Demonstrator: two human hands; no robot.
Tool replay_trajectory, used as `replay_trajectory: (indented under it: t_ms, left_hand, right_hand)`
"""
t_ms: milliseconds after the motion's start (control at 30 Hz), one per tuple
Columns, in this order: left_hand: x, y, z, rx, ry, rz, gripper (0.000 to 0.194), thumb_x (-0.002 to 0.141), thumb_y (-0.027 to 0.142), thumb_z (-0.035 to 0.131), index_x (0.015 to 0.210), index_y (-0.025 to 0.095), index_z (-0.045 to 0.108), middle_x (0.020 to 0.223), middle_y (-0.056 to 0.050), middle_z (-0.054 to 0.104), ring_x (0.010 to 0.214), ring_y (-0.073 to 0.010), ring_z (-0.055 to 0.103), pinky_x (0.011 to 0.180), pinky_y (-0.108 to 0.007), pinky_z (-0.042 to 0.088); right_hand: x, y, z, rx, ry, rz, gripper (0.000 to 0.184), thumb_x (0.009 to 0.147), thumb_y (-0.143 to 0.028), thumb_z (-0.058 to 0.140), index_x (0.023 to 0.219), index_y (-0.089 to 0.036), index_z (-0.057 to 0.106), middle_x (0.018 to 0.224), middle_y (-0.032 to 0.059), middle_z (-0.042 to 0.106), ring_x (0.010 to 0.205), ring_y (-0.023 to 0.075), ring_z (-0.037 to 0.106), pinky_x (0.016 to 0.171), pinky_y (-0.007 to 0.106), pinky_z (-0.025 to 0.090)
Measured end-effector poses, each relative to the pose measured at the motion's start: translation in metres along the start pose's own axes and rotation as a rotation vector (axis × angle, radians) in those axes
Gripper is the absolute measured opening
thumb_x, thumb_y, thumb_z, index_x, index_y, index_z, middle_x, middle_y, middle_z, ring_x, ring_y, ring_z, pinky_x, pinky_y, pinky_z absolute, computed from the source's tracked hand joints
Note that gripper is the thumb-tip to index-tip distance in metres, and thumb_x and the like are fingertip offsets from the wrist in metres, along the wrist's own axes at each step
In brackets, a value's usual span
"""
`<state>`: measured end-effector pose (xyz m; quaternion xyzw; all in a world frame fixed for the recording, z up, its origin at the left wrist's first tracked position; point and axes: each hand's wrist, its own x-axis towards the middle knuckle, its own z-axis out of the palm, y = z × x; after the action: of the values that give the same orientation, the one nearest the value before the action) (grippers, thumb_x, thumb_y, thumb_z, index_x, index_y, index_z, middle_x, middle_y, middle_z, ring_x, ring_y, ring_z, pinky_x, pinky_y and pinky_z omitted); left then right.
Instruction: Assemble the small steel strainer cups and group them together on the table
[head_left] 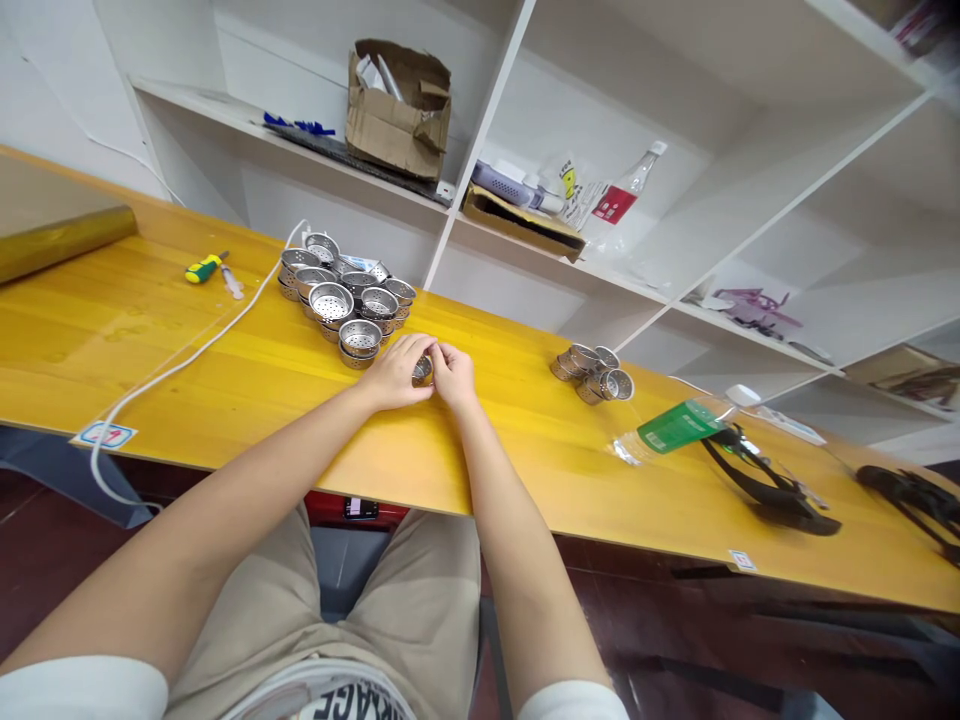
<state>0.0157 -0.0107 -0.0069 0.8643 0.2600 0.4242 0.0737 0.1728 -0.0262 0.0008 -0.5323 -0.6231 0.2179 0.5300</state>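
Observation:
A small perforated metal cup (421,371) sits between my two hands near the front of the yellow table, mostly hidden by fingers. My left hand (396,374) curls round its left side, thumb below and fingers above. From the right, my right hand (453,374) is closed, its fingertips pinched together at the cup's upper edge and meeting my left fingertips. Just to the left and behind stand stacks of similar perforated metal cups (331,301), with the nearest stack (360,339) close to my left hand. Another small group of these cups (583,361) stands farther right.
A white cable (202,350) crosses the table at left, near a green-yellow screwdriver (202,268) and a syringe-like item (232,283). On the right lie a green-labelled bottle (679,427) and a black strap (772,490). White shelves (300,150) rise behind, holding a torn cardboard box (397,120).

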Motion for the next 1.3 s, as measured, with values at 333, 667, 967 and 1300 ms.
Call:
replay_trajectory:
  t_ms: [333, 667, 967, 1300]
  left_hand:
    - [0.0005, 0.0010, -0.0016, 0.005, 0.016, -0.029, 0.069, 0.079, 0.030, 0.073, 0.141, 0.018, 0.046, 0.141, -0.017, 0.055, 0.135, -0.0331, 0.053, 0.118, -0.050, 0.044]
    - [0.0005, -0.0024, 0.0014, -0.014, 0.034, -0.039, 0.067, 0.077, 0.027, 0.075, 0.137, 0.018, 0.047, 0.137, -0.015, 0.055, 0.132, -0.0318, 0.055, 0.116, -0.047, 0.046]
    - [0.0009, -0.0014, 0.0005, -0.008, -0.003, -0.059, 0.068, 0.077, 0.026, 0.075, 0.139, 0.020, 0.047, 0.139, -0.015, 0.055, 0.135, -0.0323, 0.054, 0.117, -0.049, 0.045]
    - [0.0013, -0.0016, 0.0011, -0.021, 0.007, -0.041, 0.066, 0.077, 0.026, 0.075, 0.136, 0.018, 0.049, 0.134, -0.014, 0.057, 0.131, -0.0317, 0.056, 0.115, -0.047, 0.046]
  right_hand:
    - [0.0009, 0.0045, -0.0001, 0.038, 0.025, -0.014, 0.027, 0.093, -0.044, 0.059, 0.079, -0.023, 0.071, 0.069, -0.0021, 0.064, 0.065, 0.0143, 0.053, 0.062, 0.023, 0.039]
    - [-0.0001, -0.0013, -0.0008, 0.044, 0.009, 0.060, 0.030, 0.090, -0.042, 0.064, 0.068, -0.022, 0.064, 0.058, -0.0048, 0.052, 0.058, 0.0125, 0.044, 0.057, 0.023, 0.034]
    - [0.0007, 0.0052, -0.0011, -0.012, 0.026, -0.028, 0.034, 0.091, -0.044, 0.061, 0.066, -0.022, 0.063, 0.057, -0.0046, 0.049, 0.057, 0.0121, 0.041, 0.056, 0.025, 0.031]
    - [0.0002, 0.0015, -0.0016, 0.037, 0.037, 0.021, 0.031, 0.090, -0.038, 0.065, 0.064, -0.021, 0.062, 0.056, -0.0051, 0.047, 0.058, 0.0120, 0.039, 0.058, 0.025, 0.031]
